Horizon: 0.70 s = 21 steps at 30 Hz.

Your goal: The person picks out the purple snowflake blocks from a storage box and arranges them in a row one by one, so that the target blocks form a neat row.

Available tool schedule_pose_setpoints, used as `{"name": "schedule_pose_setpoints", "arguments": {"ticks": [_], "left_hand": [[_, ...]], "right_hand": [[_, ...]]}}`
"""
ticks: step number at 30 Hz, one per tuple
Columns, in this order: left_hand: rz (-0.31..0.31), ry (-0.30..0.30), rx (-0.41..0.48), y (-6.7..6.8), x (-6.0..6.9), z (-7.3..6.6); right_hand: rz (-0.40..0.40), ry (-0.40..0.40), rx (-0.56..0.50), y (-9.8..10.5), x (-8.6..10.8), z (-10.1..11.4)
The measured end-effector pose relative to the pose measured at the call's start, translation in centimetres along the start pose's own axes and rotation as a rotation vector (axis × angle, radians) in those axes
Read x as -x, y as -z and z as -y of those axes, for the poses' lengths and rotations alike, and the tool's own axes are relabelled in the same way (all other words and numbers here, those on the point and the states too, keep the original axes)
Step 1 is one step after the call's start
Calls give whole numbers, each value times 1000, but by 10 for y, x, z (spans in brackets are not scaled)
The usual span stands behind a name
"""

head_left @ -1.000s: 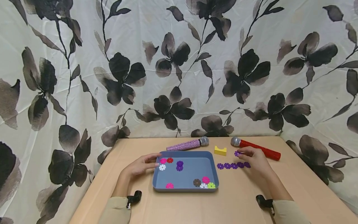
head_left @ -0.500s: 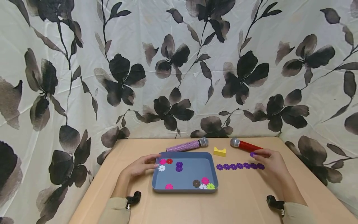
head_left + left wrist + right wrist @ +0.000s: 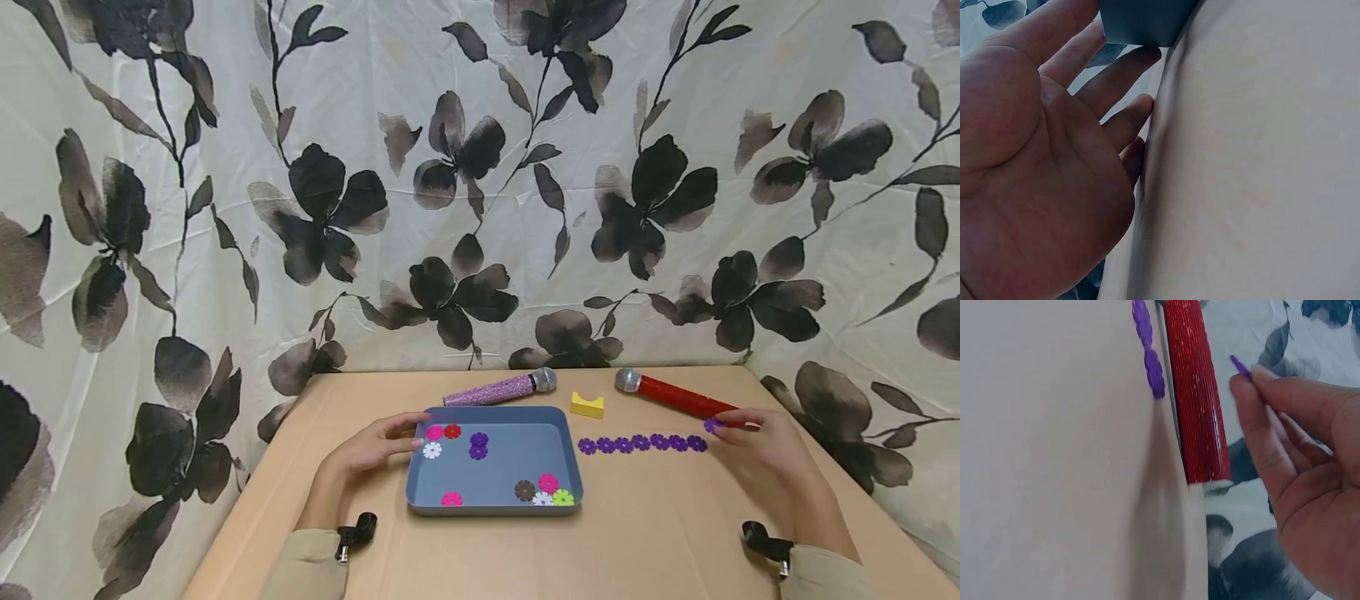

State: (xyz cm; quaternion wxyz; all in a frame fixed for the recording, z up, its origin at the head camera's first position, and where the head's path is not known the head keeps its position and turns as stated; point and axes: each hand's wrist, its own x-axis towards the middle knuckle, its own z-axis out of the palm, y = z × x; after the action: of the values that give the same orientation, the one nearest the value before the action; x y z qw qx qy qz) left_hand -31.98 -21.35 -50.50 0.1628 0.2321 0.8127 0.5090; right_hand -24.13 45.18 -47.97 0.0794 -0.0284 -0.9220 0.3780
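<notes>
My right hand pinches one purple flower-shaped disc between thumb and forefinger, raised over the table near the tail of the red microphone. In the right wrist view that disc shows edge-on at the fingertips. A row of several purple flower-shaped discs stretches along the table to the left of this hand. My left hand holds the blue-grey tray at its far left corner, thumb over the rim. In the left wrist view, the other fingers spread below the tray corner.
Inside the tray lie pink, red, white, brown, green and purple flower discs. Behind it rests a glittery lilac microphone. A yellow notched block stands between the two microphones. Floral cloth hangs behind the table.
My right hand has moved right with the pinched purple disc, past the row's right end. More of the row shows now. The left hand and tray keep their place.
</notes>
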Motion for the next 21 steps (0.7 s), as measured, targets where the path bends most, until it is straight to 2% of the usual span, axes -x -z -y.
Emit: {"name": "schedule_pose_setpoints", "arguments": {"ticks": [10, 14, 21], "left_hand": [[9, -2, 18, 0, 2, -2], [7, -5, 17, 0, 1, -1], [6, -2, -6, 1, -1, 4]], "right_hand": [[69, -114, -45, -2, -1, -11], [77, -129, -59, -5, -3, -13], [59, -105, 31, -8, -3, -17]]}}
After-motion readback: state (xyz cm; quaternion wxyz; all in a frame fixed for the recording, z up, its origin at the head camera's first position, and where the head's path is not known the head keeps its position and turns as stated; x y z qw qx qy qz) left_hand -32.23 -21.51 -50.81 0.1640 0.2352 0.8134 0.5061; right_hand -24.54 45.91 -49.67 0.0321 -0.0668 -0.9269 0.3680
